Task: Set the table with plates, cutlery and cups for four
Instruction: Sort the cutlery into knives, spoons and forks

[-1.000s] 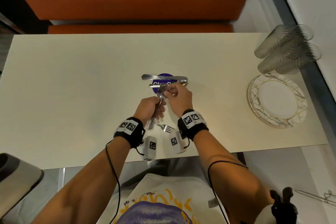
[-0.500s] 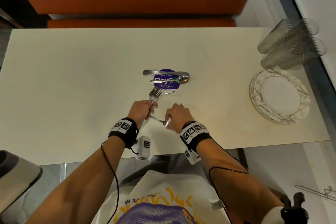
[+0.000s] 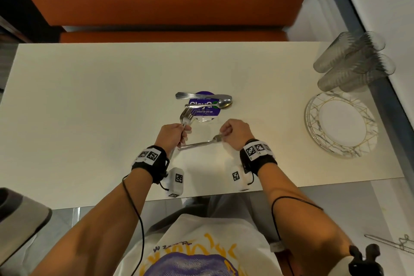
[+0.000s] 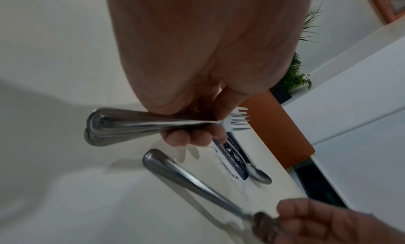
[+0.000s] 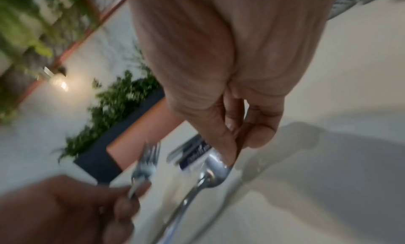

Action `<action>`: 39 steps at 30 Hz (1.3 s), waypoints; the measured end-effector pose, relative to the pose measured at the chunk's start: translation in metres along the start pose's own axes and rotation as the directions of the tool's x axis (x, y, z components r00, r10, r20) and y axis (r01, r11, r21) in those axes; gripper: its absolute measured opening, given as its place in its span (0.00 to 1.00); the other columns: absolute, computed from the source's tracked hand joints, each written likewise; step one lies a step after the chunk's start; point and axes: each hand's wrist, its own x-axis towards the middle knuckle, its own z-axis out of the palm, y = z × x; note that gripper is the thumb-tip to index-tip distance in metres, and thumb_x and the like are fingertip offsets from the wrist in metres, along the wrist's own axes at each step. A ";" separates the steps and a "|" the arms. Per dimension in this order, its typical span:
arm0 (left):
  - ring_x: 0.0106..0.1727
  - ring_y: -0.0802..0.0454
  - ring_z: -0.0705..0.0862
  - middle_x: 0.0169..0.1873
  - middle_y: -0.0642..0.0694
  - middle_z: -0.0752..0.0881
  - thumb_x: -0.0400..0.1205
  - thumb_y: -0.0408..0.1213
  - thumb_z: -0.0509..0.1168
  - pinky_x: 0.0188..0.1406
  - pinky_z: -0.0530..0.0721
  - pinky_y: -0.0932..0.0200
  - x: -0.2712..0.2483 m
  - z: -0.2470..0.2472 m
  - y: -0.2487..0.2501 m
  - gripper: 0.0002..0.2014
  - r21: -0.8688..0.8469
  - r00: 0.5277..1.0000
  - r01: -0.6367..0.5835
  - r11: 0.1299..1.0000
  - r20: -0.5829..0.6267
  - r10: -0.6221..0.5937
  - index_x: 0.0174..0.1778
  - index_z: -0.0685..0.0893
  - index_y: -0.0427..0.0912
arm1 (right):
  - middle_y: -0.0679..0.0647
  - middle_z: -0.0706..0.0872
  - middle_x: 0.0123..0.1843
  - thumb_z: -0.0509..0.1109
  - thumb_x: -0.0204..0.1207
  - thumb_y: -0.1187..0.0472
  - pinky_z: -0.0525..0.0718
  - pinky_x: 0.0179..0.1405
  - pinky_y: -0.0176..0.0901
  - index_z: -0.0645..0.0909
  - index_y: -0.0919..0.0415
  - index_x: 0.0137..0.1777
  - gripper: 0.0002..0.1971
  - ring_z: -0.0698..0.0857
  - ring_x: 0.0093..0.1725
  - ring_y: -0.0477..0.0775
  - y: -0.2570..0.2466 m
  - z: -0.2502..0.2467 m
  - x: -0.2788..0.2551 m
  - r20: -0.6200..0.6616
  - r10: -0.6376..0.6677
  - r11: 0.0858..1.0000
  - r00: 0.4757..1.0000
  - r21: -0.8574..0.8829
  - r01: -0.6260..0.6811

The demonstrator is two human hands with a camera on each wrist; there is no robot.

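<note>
My left hand grips a bundle of forks by the handles, tines pointing away from me; the left wrist view shows the stacked handles under the curled fingers. My right hand pinches a single fork at its tine end, just above the table, its handle pointing left toward my left hand. In the right wrist view thumb and fingers close on that fork's head. A knife and a spoon lie across a purple sticker at the table's middle.
A stack of white plates with gold lines sits at the table's right edge. Behind it stand several ribbed clear cups. An orange bench runs along the far side of the cream table.
My right hand left the fork bundle, came back to the lone fork lying near the table's front edge and lifted it, moving right. My left hand stayed with its forks.
</note>
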 end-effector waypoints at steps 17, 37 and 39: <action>0.31 0.41 0.86 0.33 0.37 0.86 0.91 0.33 0.54 0.34 0.84 0.50 -0.021 0.030 0.029 0.17 -0.102 0.977 -0.016 0.995 0.210 0.037 0.52 0.87 0.29 | 0.40 0.82 0.40 0.81 0.73 0.68 0.84 0.43 0.30 0.88 0.61 0.49 0.07 0.84 0.39 0.42 -0.071 -0.002 0.006 -0.309 -0.182 0.918 0.934 0.286 0.273; 0.23 0.54 0.67 0.28 0.48 0.75 0.88 0.39 0.57 0.22 0.63 0.60 -0.020 0.031 0.029 0.17 0.039 0.976 -0.036 0.999 0.215 0.027 0.48 0.89 0.36 | 0.59 0.89 0.40 0.71 0.83 0.67 0.88 0.29 0.42 0.87 0.64 0.56 0.05 0.87 0.27 0.50 -0.064 -0.010 0.010 -0.105 -0.181 0.920 0.978 0.332 0.206; 0.27 0.52 0.74 0.31 0.47 0.80 0.88 0.40 0.61 0.27 0.71 0.59 -0.017 0.030 0.026 0.14 0.187 0.976 -0.151 0.971 0.183 0.116 0.48 0.91 0.39 | 0.59 0.89 0.43 0.71 0.84 0.67 0.86 0.28 0.37 0.87 0.63 0.54 0.04 0.88 0.30 0.51 -0.062 -0.012 0.013 -0.158 -0.175 0.917 0.972 0.332 0.219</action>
